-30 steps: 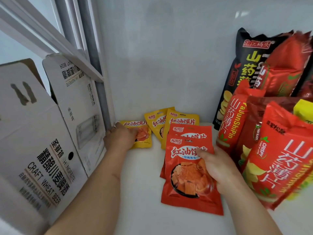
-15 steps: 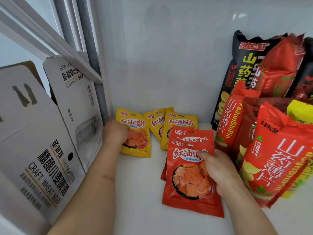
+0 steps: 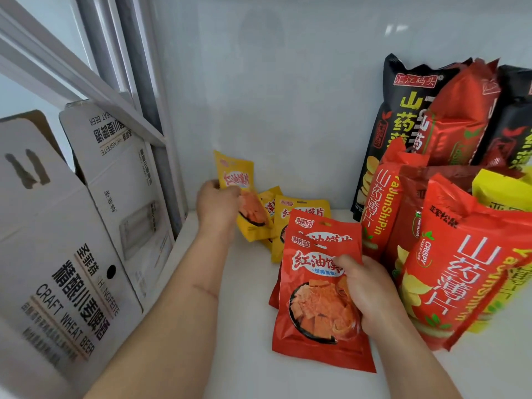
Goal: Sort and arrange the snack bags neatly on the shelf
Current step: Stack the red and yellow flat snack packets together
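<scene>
While the left hand [image 3: 217,207] pinches one yellow snack bag [image 3: 241,197] by its left edge and tilts it upright off the shelf [image 3: 244,312], we judge the step in hand to be the sorting of the small bags by colour. The grip of the left hand is pressed together on that bag, thumb and fingers closed over its side. Two more yellow bags [image 3: 299,217] lie just behind and beside it, overlapping one another against the back wall [image 3: 273,110].

The right hand [image 3: 371,292] holds the front red snack bag [image 3: 319,300] with its grip pinching the bag's right edge; a second red bag [image 3: 322,230] sits directly behind the first, overlapped by it (we cannot tell whether the same grip also catches this one). Both red bags rest with their lower edge on the shelf, just beside the large chip bags [image 3: 460,254] crowded on the right. A cardboard beer box [image 3: 72,226] stands outside the shelf frame on the left.

We estimate that the task is at an early to middle stage: the small bags are grouped by colour but not yet aligned. The next move calls for us to:

1. Stand the lifted yellow bag squarely with its two fellows.
2. Keep the red pair steady so it does not slide flat.
3. Leave clearance to the large chip bags, which lean and may topple.
</scene>
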Demonstrator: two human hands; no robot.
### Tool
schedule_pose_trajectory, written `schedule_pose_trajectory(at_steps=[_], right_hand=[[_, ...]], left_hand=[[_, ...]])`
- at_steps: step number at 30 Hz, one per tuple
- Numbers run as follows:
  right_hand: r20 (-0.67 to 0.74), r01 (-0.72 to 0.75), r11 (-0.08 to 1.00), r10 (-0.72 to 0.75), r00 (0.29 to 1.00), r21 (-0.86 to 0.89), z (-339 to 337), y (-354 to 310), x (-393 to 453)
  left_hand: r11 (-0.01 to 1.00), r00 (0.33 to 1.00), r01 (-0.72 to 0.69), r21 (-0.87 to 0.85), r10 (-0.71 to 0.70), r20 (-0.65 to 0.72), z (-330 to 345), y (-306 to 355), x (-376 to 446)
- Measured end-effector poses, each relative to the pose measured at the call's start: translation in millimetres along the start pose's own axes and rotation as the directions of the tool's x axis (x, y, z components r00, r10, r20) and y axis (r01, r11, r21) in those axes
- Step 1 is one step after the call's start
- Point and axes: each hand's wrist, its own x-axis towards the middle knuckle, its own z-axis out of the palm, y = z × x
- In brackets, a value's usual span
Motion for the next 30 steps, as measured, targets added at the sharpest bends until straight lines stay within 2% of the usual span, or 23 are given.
schedule_pose_trajectory(at_steps=[4,10,12,14,16,18,22,25,28,30], right_hand=[[-0.026,-0.006,1.0,0.007,1.0,0.015,-1.9,-1.8,-6.6],[0.006,0.048,0.998,-0.048,0.999,-0.033,-2.2,-1.0,-12.0],[0.033,0.083,0.995,-0.081,0.996,-0.058,-3.0,-1.3,-16.2],[0.035,0.087,0.994,-0.084,0.996,-0.067,-4.9,0.0,-22.6],[0.022,0.075,0.994,-0.074,0.997,-0.08,-8.0,1.9,-30.3],[0.015,0.049,0.995,-0.048,0.999,-0.088,-11.9,4.4,-36.2],[-0.026,0.033,0.987,-0.037,0.999,-0.157,-22.5,10.2,-43.8],[-0.033,0.025,0.979,-0.032,0.999,-0.201,-27.0,13.4,-49.5],[-0.034,0.013,0.975,-0.021,0.999,-0.22,-28.0,15.1,-52.3],[-0.04,0.009,0.976,-0.018,0.999,-0.219,-28.0,15.4,-52.3]], left_hand=[[0.974,0.971,0.195,-0.113,-0.176,0.164,22.2,-16.7,-1.2],[0.954,0.99,0.137,-0.267,-0.142,0.0,15.3,-10.8,13.7],[0.919,0.982,0.191,-0.346,-0.175,0.076,19.2,-6.4,11.8],[0.886,0.945,0.302,-0.351,-0.23,0.233,27.2,-4.8,5.8],[0.872,0.89,0.388,-0.297,-0.272,0.364,36.5,-7.9,-0.5],[0.89,0.863,0.407,-0.206,-0.3,0.407,44.2,-14.1,-5.8],[0.95,0.855,0.311,0.027,-0.292,0.429,57.0,-29.9,-8.0],[0.969,0.872,0.11,0.221,-0.201,0.447,63.8,-33.1,-8.9],[0.91,0.864,-0.127,0.395,-0.094,0.495,70.6,-28.6,-12.3],[0.834,0.837,-0.225,0.503,-0.1,0.539,74.6,-23.9,-15.0]])
